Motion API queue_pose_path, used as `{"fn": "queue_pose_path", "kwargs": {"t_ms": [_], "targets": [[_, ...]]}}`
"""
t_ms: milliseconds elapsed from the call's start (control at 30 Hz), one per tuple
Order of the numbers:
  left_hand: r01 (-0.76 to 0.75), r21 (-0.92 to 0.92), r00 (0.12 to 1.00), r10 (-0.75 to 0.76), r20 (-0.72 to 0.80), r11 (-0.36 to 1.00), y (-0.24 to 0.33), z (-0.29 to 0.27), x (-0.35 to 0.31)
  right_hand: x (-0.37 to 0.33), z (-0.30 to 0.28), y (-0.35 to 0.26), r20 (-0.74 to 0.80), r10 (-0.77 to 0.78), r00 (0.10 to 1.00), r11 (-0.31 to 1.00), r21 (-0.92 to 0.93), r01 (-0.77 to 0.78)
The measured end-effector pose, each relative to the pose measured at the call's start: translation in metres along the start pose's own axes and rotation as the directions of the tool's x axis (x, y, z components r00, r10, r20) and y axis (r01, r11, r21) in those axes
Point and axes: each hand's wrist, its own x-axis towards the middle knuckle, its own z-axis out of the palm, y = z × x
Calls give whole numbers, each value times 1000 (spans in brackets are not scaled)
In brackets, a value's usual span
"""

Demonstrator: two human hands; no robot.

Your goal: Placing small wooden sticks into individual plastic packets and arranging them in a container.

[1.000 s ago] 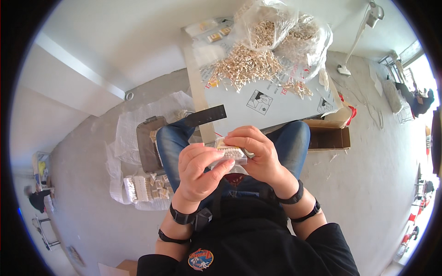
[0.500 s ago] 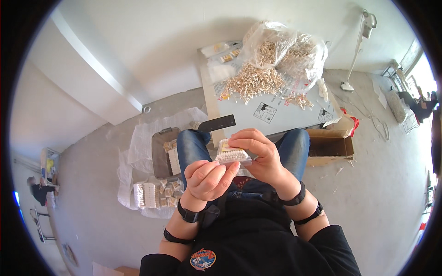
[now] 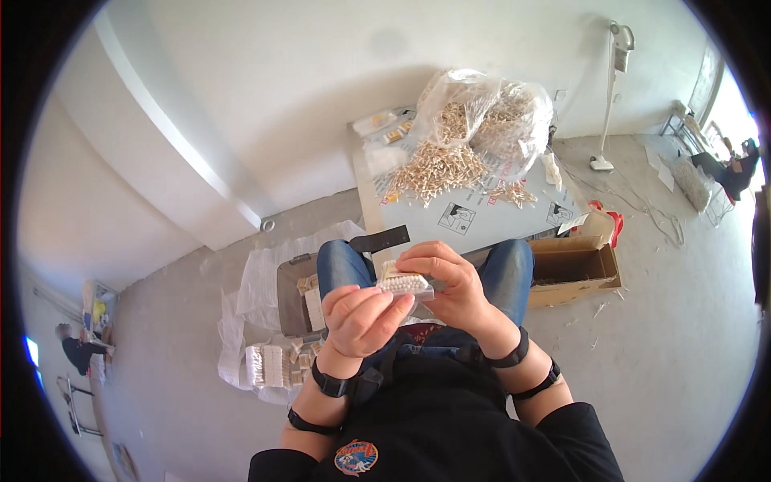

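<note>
Both hands were closed on one small clear packet (image 3: 405,283) of pale sticks, held above the lap: the left hand (image 3: 363,318) gripped its near edge with curled fingers, the right hand (image 3: 450,281) wrapped its far end. Beyond the knees, the surface (image 3: 482,221) carried a heap of loose sticks (image 3: 438,169) at its far edge — beside a filled plastic bag (image 3: 490,112). A cardboard box (image 3: 574,269) stood on the floor to the right.

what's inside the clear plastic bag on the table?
The clear plastic bag holds a heap of small pale wooden pieces, the same kind as the loose pile spilled in front of it on the table. Crinkled plastic hides the bag's depths.
</note>
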Motion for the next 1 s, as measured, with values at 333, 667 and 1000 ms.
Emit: {"fn": "queue_pose_path", "kwargs": {"t_ms": [333,667,1000], "targets": [[629,-720,709,-597,375,295,-5,25,0,-6,3,8,61,224,973,963,139,-230],[683,-708,639,-617,458,182,-14,30,-13,2,16,17,91,328,940,932,129,-338],[613,-745,725,-562,398,263,-29,16,-20,17,36,12,50,223,973,970,89,-227]]}}
